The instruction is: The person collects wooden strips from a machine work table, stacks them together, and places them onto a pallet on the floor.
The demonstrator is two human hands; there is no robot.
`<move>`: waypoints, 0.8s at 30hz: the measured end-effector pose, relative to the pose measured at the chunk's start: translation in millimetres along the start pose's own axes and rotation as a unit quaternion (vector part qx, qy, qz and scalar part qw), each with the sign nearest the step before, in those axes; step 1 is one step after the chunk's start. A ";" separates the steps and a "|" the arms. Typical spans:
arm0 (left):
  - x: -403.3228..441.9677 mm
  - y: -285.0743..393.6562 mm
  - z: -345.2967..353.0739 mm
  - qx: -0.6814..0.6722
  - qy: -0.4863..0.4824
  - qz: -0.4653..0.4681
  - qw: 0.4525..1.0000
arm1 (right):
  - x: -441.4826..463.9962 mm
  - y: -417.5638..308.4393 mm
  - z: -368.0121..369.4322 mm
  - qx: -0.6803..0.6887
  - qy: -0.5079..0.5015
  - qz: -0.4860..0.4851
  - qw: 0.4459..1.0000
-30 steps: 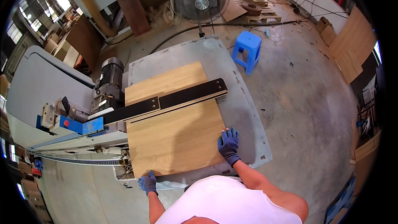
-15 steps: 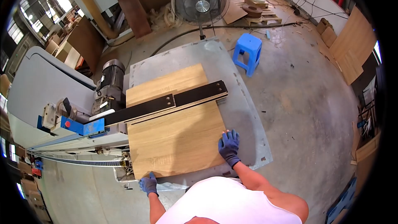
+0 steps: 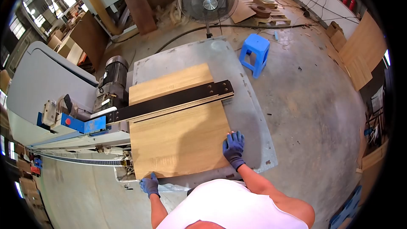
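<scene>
A wood-grain board (image 3: 178, 144) lies flat on the grey metal table, its far part under a black clamping bar (image 3: 169, 99). My left hand (image 3: 149, 185), in a blue glove, grips the near left corner, thumb at the edge and the other fingers partly hidden. At the board's right edge rests my right hand (image 3: 233, 150), also gloved, with fingers stretched out and some bare fingertips showing. It touches the edge and the tabletop. Beyond the bar, more wood-grain surface (image 3: 169, 82) shows.
The metal table (image 3: 250, 123) carries the board. Left stands a grey machine housing (image 3: 51, 85) with a motor (image 3: 114, 76) and a blue bracket with a red button (image 3: 68, 121). A fan (image 3: 208, 2) stands behind; a blue stool (image 3: 255, 53) is at the right.
The upper black bar section has slid to the right, so its bolted end is now near the far end of the lower one. Both hands stay almost in place.
</scene>
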State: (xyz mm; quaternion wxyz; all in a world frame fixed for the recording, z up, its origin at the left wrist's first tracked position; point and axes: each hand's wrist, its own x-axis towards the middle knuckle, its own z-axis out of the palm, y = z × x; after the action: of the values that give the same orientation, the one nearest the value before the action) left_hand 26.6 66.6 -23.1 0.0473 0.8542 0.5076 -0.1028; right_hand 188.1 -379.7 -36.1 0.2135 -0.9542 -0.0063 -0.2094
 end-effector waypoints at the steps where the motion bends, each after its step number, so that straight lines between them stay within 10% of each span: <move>1: -0.3 0.4 1.3 0.006 0.011 0.003 1.000 | 0.2 0.0 -0.5 0.000 -0.003 0.002 1.000; 24: 8.0 1.1 11.6 0.006 0.012 0.001 1.000 | 49.0 4.7 2.9 0.062 0.029 -0.048 0.996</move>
State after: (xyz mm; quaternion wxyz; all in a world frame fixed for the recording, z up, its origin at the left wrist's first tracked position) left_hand 29.8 70.8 -36.1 0.0359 0.8560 0.5067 -0.0960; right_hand 234.4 -386.6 -20.7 0.2625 -0.9311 -0.0589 -0.2463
